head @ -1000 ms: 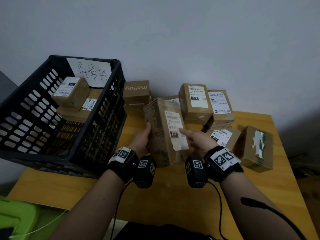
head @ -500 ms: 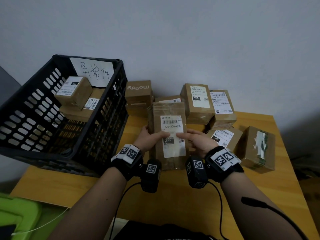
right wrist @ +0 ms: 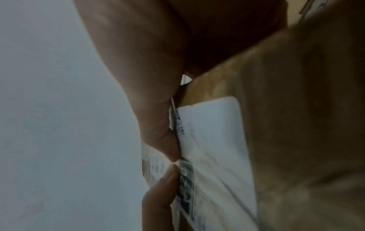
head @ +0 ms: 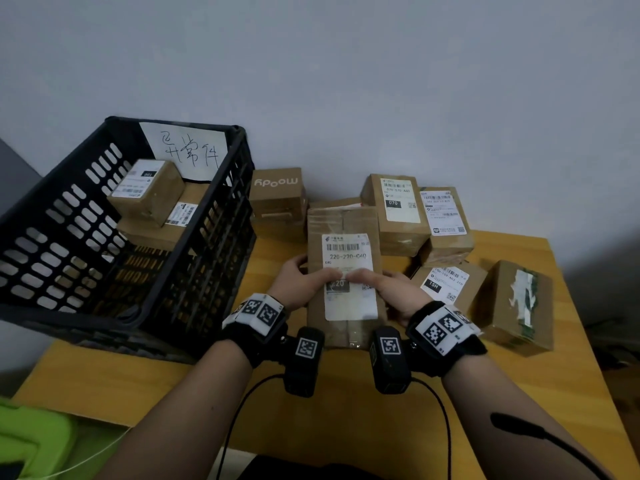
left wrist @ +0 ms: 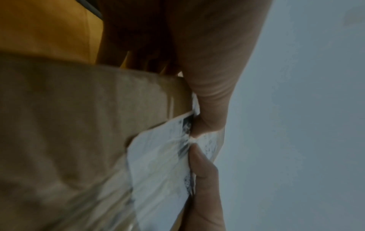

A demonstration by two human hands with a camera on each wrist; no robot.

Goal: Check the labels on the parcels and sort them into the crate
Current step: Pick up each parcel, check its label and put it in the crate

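I hold a tall brown parcel point(head: 346, 327) in front of me, its white label point(head: 349, 258) reading 220-220-C40 turned to my face. My left hand point(head: 299, 282) grips its left edge and my right hand point(head: 388, 291) its right edge. Both thumbs lie on the label and meet near its middle; the other fingers are hidden behind the parcel. The left wrist view shows the parcel point(left wrist: 79, 125) and the label point(left wrist: 158, 156) up close; the right wrist view shows its label point(right wrist: 213, 140). The black crate point(head: 69, 320) stands to the left, tilted, with two labelled parcels point(head: 145, 192) inside.
Several more parcels stand on the wooden table point(head: 571, 375) against the wall: a "moody" box point(head: 277, 202), a 070 box point(head: 398, 209), a 15H box point(head: 446, 282) and a taped box point(head: 519, 306) at the right. Something green point(head: 31, 441) lies below the table's left corner.
The parcel has turned from slanted to square-on, label facing me. My left thumb came round onto the label and my right thumb met it there, where my right forefinger first lay.
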